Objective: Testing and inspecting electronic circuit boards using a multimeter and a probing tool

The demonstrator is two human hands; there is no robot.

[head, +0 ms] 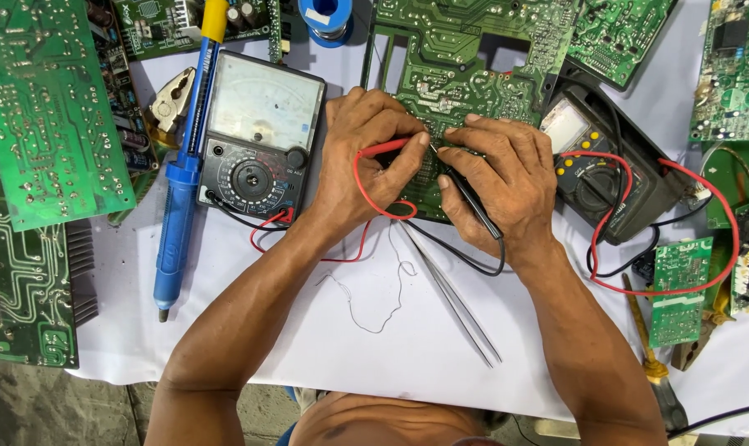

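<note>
L hand (366, 157): red probe (387, 149) | R hand (506, 177): black probe (473, 198) | on circuit board (449, 66)

Red probe (388, 149) and black probe (472, 194) pinched in fingers, tips meeting on green circuit board (449, 78).

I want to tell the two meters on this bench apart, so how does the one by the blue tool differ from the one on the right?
The left meter is an analog type with a wide pale scale window and lies flat and squared to the view; the right meter has a small digital screen, yellow buttons and lies turned at an angle. The left hand holds a red probe, the right hand a black probe. Both meters have a round dial and red and black leads.
</note>
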